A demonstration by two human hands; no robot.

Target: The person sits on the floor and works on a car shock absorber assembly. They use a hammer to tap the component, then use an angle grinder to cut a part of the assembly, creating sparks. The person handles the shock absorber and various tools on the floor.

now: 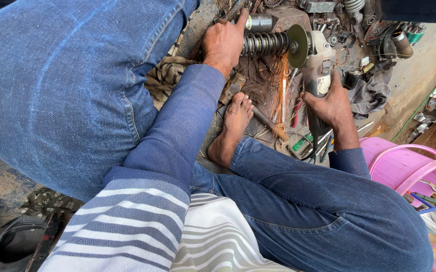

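Sparks [282, 90] fly down from the grinder disc [297, 46] where it meets the end of a coil spring [264, 44] lying on the cluttered floor, just ahead of a bare foot [233, 128]. Left hand [224, 40] presses down on the spring's near end, fingers seemingly closed over it, though the grip is partly hidden. Right hand [331, 103] is wrapped tight around the angle grinder [317, 68] body; pink bucket [407, 168] sits to the right, well apart.
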